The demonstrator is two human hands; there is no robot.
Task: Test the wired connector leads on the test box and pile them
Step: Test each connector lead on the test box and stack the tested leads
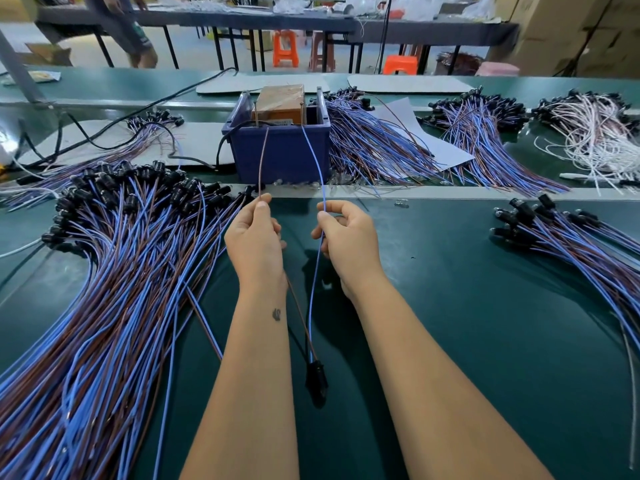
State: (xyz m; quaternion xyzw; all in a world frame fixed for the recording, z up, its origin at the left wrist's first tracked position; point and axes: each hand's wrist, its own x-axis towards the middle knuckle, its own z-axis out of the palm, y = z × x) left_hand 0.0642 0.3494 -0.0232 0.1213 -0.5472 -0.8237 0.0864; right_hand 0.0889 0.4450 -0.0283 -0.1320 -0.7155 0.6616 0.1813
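Observation:
My left hand point(256, 233) pinches the brown wire point(263, 157) of one connector lead, and my right hand point(346, 237) pinches its blue wire point(314, 157). Both wire ends reach up to the test box point(280, 103), an orange-brown unit standing in a dark blue bin point(280, 154). The lead's black connector point(317, 381) hangs low between my forearms, above the green table point(450, 306). A big pile of blue and brown leads point(114, 271) with black connectors spreads to my left.
More piles of leads lie behind the bin on the right point(374, 147), further right point(481, 133) and at the right edge point(571, 244). A bundle of white leads point(595, 133) sits at far right. Black cables point(138, 112) run left of the bin. A person stands at the back left.

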